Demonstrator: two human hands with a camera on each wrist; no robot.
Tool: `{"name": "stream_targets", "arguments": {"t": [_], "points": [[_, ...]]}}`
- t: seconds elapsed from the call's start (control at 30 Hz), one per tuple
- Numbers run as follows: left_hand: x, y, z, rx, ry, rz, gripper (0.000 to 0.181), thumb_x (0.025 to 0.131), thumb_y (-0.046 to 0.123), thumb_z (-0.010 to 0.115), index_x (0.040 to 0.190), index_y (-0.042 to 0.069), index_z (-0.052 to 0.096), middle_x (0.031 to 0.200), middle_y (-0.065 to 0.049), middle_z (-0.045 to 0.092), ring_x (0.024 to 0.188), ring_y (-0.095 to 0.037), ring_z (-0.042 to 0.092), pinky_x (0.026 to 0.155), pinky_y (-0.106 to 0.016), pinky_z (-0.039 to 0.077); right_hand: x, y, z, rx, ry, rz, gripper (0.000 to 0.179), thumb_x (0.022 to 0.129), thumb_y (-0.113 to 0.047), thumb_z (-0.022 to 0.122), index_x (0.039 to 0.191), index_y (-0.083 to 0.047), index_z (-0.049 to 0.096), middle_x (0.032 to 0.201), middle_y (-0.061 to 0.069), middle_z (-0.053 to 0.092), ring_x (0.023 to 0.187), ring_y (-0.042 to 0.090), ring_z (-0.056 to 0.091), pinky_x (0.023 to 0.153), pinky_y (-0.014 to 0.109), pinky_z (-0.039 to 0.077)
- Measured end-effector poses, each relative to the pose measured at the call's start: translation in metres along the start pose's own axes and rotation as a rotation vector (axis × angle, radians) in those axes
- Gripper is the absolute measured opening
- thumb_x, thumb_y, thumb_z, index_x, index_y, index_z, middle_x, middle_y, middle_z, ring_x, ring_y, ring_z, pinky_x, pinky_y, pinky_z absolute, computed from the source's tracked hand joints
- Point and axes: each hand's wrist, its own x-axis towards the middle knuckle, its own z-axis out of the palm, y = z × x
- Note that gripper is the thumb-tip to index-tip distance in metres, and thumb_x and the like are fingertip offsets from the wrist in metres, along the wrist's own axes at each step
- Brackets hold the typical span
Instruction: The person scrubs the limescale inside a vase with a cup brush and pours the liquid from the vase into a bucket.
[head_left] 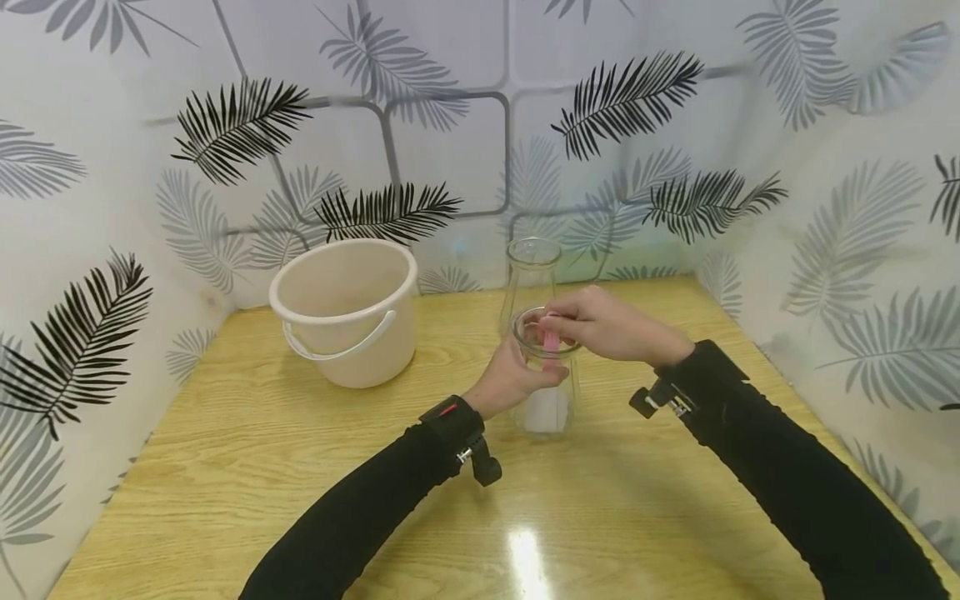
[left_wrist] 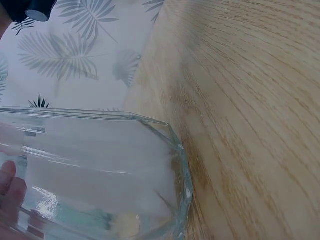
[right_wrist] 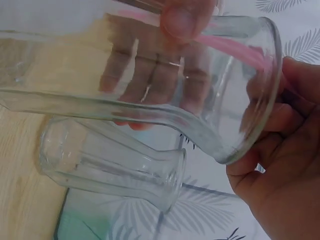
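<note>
A clear glass vase (head_left: 573, 402) with a flared rim stands on the wooden table, its base close to the tabletop. My left hand (head_left: 506, 379) wraps round its neck, thumb in front and fingers behind. Inside is a sponge bottle brush: a pink handle (head_left: 551, 343) runs down the neck to a white sponge head (left_wrist: 100, 170) that fills the lower body. At the mouth, my right hand (head_left: 611, 325) pinches the top of the pink handle. In the right wrist view that hand (right_wrist: 287, 185) sits right at the rim, with the left fingers showing through the glass.
Behind the held vase, a second clear vase (head_left: 525, 287) stands upright. A cream bucket (head_left: 375, 354) with a white handle is at the back left. Leaf-patterned walls (head_left: 465, 158) border the table (head_left: 322, 458) at the back and sides.
</note>
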Motion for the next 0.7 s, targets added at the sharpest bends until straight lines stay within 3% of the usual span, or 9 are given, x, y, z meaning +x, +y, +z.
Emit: {"name": "stream_targets", "arguments": {"t": [0.1,0.2,0.47,0.57,0.7], "points": [[0.001,-0.001,0.000,-0.010,-0.005,0.021,0.071,0.086,0.004,0.075,0.145,0.017,0.037,0.137,-0.007,0.052,0.130,-0.030,0.048,0.109,-0.039,0.040,0.001,0.003,0.005,0.004,0.045,-0.022,0.020,0.104,-0.017,0.056,0.102,-0.010,0.075,0.074,-0.004,0.062,0.061,0.009,0.048,0.061,0.026,0.047],[0.001,-0.001,0.001,-0.027,-0.010,0.036,0.073,0.086,0.002,0.074,0.147,0.015,0.037,0.140,-0.010,0.052,0.133,-0.031,0.048,0.111,-0.039,0.040,0.001,0.005,0.008,-0.015,0.093,-0.047,0.022,0.104,-0.016,0.056,0.114,-0.010,0.075,0.072,-0.004,0.062,0.058,0.010,0.045,0.059,0.026,0.043],[0.001,-0.002,0.003,-0.264,-0.066,0.051,0.078,0.087,-0.014,0.064,0.149,0.016,0.030,0.152,0.000,0.039,0.147,-0.013,0.032,0.122,-0.040,0.029,0.004,0.009,0.014,-0.029,0.183,-0.131,0.018,0.103,-0.013,0.057,0.097,-0.009,0.074,0.082,0.001,0.071,0.070,0.018,0.061,0.066,0.028,0.050],[0.001,-0.002,0.003,-0.245,-0.065,0.064,0.074,0.087,-0.013,0.065,0.147,0.015,0.032,0.144,-0.005,0.043,0.142,-0.020,0.037,0.122,-0.043,0.028,0.005,0.011,0.013,-0.067,0.187,-0.169,0.017,0.102,-0.012,0.058,0.096,-0.008,0.073,0.079,0.001,0.069,0.066,0.014,0.056,0.063,0.027,0.047],[-0.001,-0.003,0.001,-0.087,-0.017,0.013,0.073,0.088,0.000,0.072,0.147,0.019,0.033,0.138,-0.007,0.049,0.135,-0.026,0.044,0.117,-0.044,0.035,0.006,0.015,0.012,-0.145,0.189,-0.219,0.015,0.101,-0.009,0.059,0.094,-0.007,0.072,0.076,0.002,0.065,0.062,0.010,0.047,0.061,0.027,0.043]]}}
